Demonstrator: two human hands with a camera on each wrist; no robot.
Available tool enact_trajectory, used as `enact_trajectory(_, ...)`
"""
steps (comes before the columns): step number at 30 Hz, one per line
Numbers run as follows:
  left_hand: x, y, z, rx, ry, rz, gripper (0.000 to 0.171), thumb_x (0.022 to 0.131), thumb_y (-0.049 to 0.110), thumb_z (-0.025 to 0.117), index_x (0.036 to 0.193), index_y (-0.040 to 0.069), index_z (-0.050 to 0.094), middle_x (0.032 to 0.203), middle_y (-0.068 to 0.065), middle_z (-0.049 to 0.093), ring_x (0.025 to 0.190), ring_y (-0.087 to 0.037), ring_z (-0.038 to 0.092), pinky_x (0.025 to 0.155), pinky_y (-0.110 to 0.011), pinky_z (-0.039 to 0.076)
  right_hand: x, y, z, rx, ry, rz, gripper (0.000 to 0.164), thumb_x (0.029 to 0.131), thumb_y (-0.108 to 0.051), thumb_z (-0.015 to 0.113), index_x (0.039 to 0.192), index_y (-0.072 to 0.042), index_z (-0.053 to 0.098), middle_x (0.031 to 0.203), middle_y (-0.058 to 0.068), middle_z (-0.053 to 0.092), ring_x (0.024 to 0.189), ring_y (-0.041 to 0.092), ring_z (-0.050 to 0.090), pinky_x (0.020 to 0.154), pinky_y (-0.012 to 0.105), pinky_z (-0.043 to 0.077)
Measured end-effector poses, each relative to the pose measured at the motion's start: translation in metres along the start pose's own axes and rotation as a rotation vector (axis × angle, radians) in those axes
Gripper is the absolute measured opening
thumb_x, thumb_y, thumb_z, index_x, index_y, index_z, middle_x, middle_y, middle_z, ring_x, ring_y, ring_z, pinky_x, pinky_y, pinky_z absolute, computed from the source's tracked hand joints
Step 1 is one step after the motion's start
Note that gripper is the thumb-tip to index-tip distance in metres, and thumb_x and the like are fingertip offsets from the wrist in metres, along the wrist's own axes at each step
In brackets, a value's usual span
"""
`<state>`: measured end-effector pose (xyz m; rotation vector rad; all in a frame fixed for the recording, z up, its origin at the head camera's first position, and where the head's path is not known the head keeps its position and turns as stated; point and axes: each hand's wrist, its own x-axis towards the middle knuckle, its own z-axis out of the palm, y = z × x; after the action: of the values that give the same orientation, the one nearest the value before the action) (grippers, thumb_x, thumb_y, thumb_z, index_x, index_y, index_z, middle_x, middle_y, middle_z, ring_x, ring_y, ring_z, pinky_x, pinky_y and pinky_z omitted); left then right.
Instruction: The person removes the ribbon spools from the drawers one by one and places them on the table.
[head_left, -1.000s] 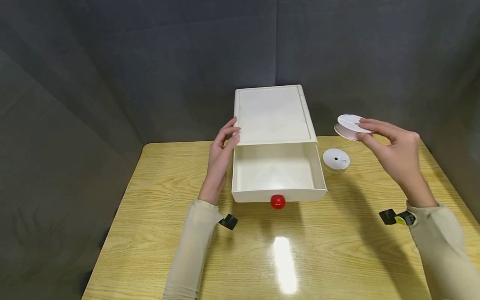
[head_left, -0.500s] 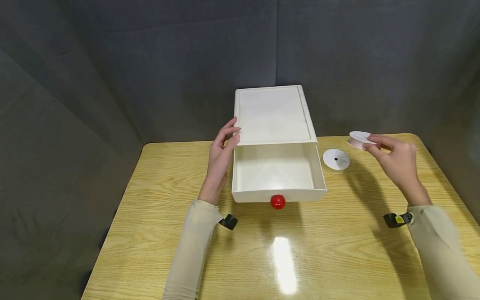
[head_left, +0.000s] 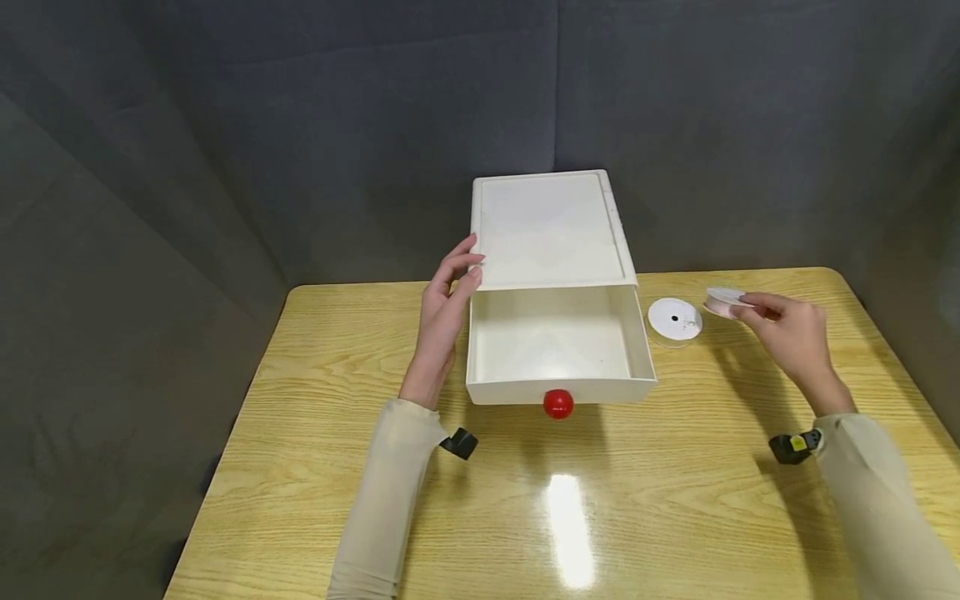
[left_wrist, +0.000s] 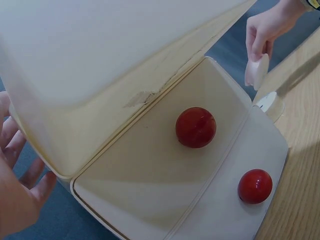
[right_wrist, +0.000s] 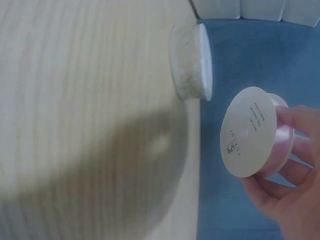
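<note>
My right hand (head_left: 797,333) pinches a spool of pink ribbon (right_wrist: 250,132) by its edge, fingers and thumb around the rim. The spool's white printed face shows in the right wrist view. In the head view it is near the table's back right, and I cannot tell whether it touches the wood. My left hand (head_left: 444,312) rests its fingertips and thumb against the left edge of a white drawer unit (head_left: 551,229). The unit's top drawer (head_left: 551,333) is pulled out, with nothing seen inside and a red round knob (head_left: 558,404) in front.
A second ribbon spool (head_left: 675,321), pale with a white face, lies on the wooden table (head_left: 360,367) at the unit's right. Below the pulled-out drawer, two closed fronts carry red knobs (left_wrist: 195,127). A dark curtain (head_left: 420,125) hangs behind.
The right hand has lowered the pink ribbon spool and shifted it right, away from the second spool. The left hand and the drawer have stayed in place.
</note>
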<state>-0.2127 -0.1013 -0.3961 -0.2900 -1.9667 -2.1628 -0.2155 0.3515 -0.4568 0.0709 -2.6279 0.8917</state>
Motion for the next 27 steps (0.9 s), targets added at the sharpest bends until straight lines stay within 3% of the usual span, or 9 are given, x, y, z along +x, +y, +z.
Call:
enact_trajectory(5, 0.0, 0.0, 0.0, 0.004, 0.005, -0.003, 0.027, 0.104, 0.02, 0.06, 0.125, 0.005, 0.066, 0.152, 0.013, 0.051, 0.14, -0.009, 0.043, 0.114, -0.041, 0.034, -0.001, 0.01, 0.005, -0.018, -0.037, 0.002, 0.031, 0.096, -0.016, 0.073, 0.113, 0.01, 0.074, 0.086, 0.025, 0.072, 0.049, 0.005, 0.038, 0.048, 0.023, 0.029)
enact_trajectory(14, 0.0, 0.0, 0.001, -0.003, -0.01, 0.006, 0.028, 0.104, 0.02, 0.06, 0.125, 0.003, 0.066, 0.153, 0.011, 0.051, 0.141, -0.01, 0.043, 0.112, -0.041, 0.035, -0.003, 0.028, 0.014, -0.062, -0.079, -0.025, 0.029, 0.094, -0.015, 0.074, 0.108, 0.01, 0.075, 0.091, 0.026, 0.073, 0.066, 0.019, 0.052, 0.06, 0.026, 0.035)
enact_trajectory(18, -0.001, 0.0, 0.001, -0.001, -0.006, 0.007, 0.028, 0.104, 0.021, 0.06, 0.125, 0.004, 0.066, 0.153, 0.012, 0.05, 0.141, -0.01, 0.043, 0.113, -0.041, 0.035, -0.006, 0.033, 0.018, -0.075, -0.113, -0.093, 0.024, 0.091, -0.006, 0.075, 0.106, 0.013, 0.074, 0.107, 0.032, 0.071, 0.087, 0.043, 0.07, 0.075, 0.043, 0.053)
enact_trajectory(21, -0.002, 0.001, 0.001, 0.0, -0.008, 0.005, 0.028, 0.104, 0.021, 0.06, 0.125, 0.004, 0.066, 0.153, 0.012, 0.05, 0.141, -0.01, 0.043, 0.113, -0.041, 0.035, -0.01, 0.036, 0.021, -0.09, -0.166, -0.117, 0.026, 0.09, 0.0, 0.075, 0.111, 0.016, 0.071, 0.121, 0.036, 0.064, 0.108, 0.057, 0.064, 0.088, 0.066, 0.05)
enact_trajectory(27, 0.0, 0.001, 0.0, -0.01, -0.011, 0.006, 0.028, 0.105, 0.02, 0.06, 0.126, 0.003, 0.065, 0.154, 0.01, 0.05, 0.141, -0.011, 0.042, 0.112, -0.04, 0.035, -0.012, 0.035, 0.023, -0.104, -0.197, -0.104, 0.031, 0.094, 0.0, 0.071, 0.119, 0.017, 0.066, 0.13, 0.037, 0.058, 0.115, 0.06, 0.058, 0.091, 0.071, 0.047)
